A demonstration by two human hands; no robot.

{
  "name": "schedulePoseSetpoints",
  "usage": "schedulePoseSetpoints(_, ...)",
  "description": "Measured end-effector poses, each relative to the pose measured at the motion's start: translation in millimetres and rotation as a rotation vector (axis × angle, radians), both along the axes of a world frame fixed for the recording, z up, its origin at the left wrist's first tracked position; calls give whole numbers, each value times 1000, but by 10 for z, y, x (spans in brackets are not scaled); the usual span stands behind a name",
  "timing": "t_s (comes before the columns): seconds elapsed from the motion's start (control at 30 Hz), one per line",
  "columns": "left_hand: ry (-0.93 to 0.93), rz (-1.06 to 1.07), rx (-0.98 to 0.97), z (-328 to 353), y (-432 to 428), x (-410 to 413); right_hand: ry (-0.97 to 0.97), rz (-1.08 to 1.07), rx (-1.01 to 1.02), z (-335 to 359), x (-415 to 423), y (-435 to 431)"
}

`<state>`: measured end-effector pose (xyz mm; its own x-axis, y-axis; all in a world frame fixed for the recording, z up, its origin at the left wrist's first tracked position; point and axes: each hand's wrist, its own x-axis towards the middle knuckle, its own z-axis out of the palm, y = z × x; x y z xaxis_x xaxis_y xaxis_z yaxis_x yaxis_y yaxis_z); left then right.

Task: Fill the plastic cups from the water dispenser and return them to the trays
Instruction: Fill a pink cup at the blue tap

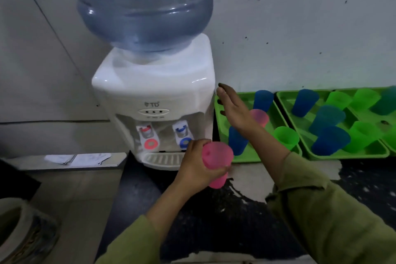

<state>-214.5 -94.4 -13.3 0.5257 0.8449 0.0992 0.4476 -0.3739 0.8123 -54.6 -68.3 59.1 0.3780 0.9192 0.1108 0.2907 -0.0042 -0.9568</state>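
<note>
Over a dark, worn desk [214, 221] by a speckled white wall [300, 28], a pink cup [217, 155] is gripped by the fingers [199, 144] of the left hand [192, 168], those of the right hand [234, 111] held straight.

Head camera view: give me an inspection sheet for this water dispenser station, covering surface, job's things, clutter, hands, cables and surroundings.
Surface: dark speckled counter with worn pale patches.
Job's things: white water dispenser with a blue bottle on top, a red tap and a blue tap. To its right, the near green tray and far green tray hold blue cups and green cups. A pink cup is held near the blue tap.
Clutter: papers on the ledge left of the dispenser.
Hands: the left hand grips the pink cup. The right hand is open, with straight fingers, beside the dispenser.
Cables: nothing seen.
Surroundings: white wall with dark specks.
</note>
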Motion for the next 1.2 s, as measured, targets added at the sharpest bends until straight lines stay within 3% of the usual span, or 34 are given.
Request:
schedulePoseSetpoints(0.27, 41, 142, -183, -437, 102, -507, 81, -137, 75, -81, -352, 29)
schedulePoseSetpoints(0.57, -61, 266, -251, -472, 482, -559, 81, -162, 76, -119, -370, 33)
schedulePoseSetpoints(0.9, -202, 196, -148, -347, 586, -401, 16, -91, 104, -290, -301, -25)
schedulePoseSetpoints(0.97, -215, 195, -147, -359, 596, -377, -21, -157, 111, -370, -323, -62)
schedulePoseSetpoints(1.07, -214, 211, -134, -410, 618, -378, -236, -285, 80, -590, -350, -151)
schedulePoseSetpoints(1.2, -214, 209, -137, -476, 639, -409, -447, -141, -19, -847, -418, -244)
